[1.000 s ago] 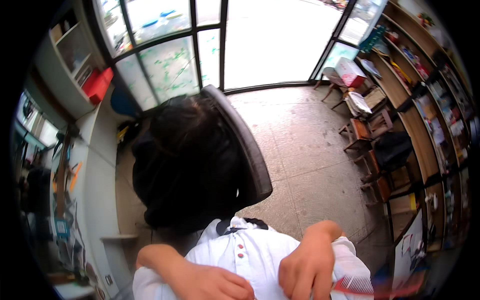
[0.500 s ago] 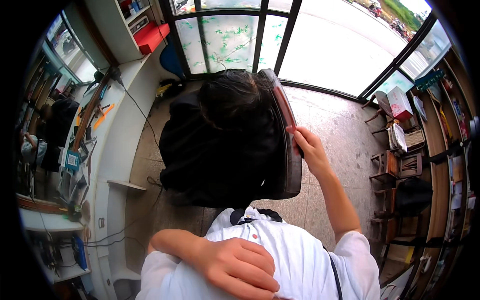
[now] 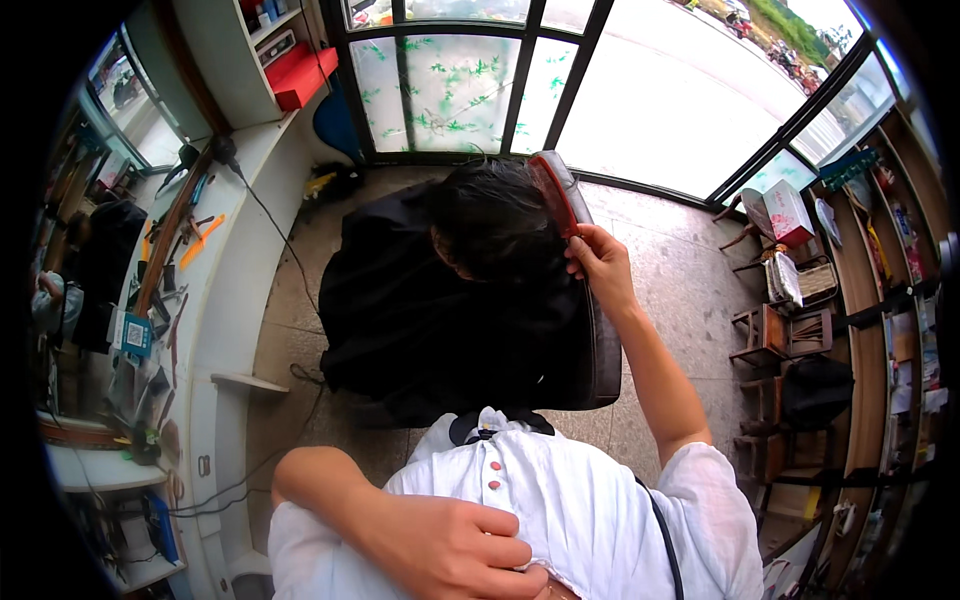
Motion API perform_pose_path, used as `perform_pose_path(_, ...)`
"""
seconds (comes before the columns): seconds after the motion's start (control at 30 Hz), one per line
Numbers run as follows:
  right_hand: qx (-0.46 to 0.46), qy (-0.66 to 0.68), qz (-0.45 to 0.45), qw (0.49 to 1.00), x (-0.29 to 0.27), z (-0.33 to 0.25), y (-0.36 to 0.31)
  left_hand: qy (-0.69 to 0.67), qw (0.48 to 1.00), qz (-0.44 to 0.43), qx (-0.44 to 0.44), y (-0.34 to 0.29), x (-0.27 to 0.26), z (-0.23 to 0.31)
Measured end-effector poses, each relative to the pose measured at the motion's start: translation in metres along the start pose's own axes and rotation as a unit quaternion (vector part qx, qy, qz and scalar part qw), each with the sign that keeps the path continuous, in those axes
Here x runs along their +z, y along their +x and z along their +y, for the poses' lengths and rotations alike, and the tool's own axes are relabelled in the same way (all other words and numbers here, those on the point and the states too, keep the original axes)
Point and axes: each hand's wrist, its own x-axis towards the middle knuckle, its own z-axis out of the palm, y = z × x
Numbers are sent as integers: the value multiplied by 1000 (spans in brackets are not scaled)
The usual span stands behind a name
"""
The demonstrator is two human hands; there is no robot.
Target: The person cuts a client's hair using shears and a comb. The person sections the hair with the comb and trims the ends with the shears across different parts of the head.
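Observation:
A seated person with dark hair point(image 3: 490, 220) is draped in a black cape point(image 3: 440, 320) on a dark salon chair point(image 3: 605, 350). In my right hand point(image 3: 602, 265) is a red comb point(image 3: 553, 193), pinched at its near end. Its long edge lies against the right side of the hair. My left hand point(image 3: 450, 545) rests on the chest of my white shirt point(image 3: 600, 490), fingers curled near the collar. Whatever those fingers hold, if anything, is hidden.
Along the left runs a white counter point(image 3: 225, 260) with a mirror and scattered tools; a black cable point(image 3: 270, 215) hangs off it. Wooden chairs point(image 3: 770, 335) and shelves point(image 3: 865, 400) line the right. A glass door frame point(image 3: 440, 95) stands ahead, beside an opening onto the street.
My right hand has brought the comb up and leftward, from beside the chair back onto the hair. My left hand has slid down a little, its fingers curling more.

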Motion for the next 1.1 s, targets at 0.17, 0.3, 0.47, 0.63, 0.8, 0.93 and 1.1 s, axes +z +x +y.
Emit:
perform_pose_path(0.17,-107,-92,-45,989,16,4,-34,-157,985,35,-55,-16,-26,-22)
perform_pose_path(0.3,-311,-310,-53,897,26,6,-51,-11,926,287,-246,-48,-28,-56)
perform_pose_path(0.47,-393,-473,-107,781,10,21,-59,220,779,403,-427,-87,-36,-133)
perform_pose_path(0.63,-428,-439,-224,758,-8,33,-70,361,751,364,-416,-90,-28,-179)
perform_pose_path(0.8,-177,-127,23,976,0,-18,-25,371,724,371,-447,-99,12,-203)
perform_pose_path(0.93,-45,-74,-55,995,15,-21,-5,312,739,375,-464,-109,49,-196)
perform_pose_path(1.1,-356,-385,-102,845,31,12,-34,165,716,349,-582,-147,95,-155)
